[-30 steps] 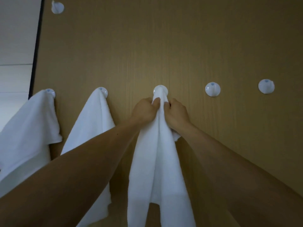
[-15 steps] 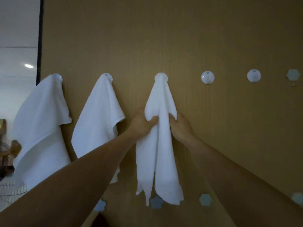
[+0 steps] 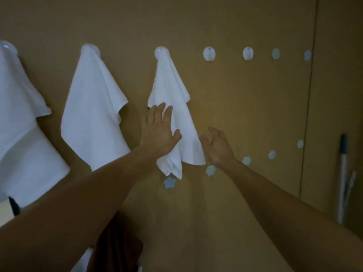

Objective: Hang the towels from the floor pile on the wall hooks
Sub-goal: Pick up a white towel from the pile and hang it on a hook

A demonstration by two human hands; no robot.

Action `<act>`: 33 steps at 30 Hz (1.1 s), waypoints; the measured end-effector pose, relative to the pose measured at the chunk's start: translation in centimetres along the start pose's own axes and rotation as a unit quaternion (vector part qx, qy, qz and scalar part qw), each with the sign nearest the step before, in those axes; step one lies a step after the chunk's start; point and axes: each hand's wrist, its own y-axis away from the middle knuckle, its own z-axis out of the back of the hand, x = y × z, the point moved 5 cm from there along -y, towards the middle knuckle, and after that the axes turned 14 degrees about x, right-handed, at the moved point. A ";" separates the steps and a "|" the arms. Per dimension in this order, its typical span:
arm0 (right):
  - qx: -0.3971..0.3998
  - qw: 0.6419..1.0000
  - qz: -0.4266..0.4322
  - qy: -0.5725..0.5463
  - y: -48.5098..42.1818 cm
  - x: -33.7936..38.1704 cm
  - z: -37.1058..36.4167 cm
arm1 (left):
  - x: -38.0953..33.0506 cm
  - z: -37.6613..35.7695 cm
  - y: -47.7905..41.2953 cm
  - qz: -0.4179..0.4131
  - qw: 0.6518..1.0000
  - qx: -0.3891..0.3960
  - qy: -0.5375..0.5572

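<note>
- L hand (image 3: 159,132) flat on towel (image 3: 172,91), fingers straight, hiding its middle.
- R hand (image 3: 218,148) relaxed, holds nothing, just beside towel; contact unclear to me.
- Towel hangs on hook (image 3: 161,52), hook partly covered.
- Far-left towel (image 3: 17,114) cut off.

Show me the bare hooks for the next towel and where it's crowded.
Bare: two round hooks right of the third towel, and the wall under them, above the flower hooks. Crowded: the left, three towels hanging, the left hand flat on the third, the right hand beside it.
</note>
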 end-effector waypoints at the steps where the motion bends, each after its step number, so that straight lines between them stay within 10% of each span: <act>1: -0.001 1.000 -0.017 0.007 1.3 -1.1 0.5 | -1.0 -0.5 0.6 -0.019 1.000 0.016 -0.009; 15: -0.034 0.945 -0.303 0.120 34.7 -19.3 14.8 | -32.5 -11.2 14.5 -0.206 0.933 0.268 0.121; 33: -0.131 0.694 -0.703 0.083 87.1 -24.7 23.6 | -73.6 -7.4 53.2 -0.586 0.624 0.486 0.177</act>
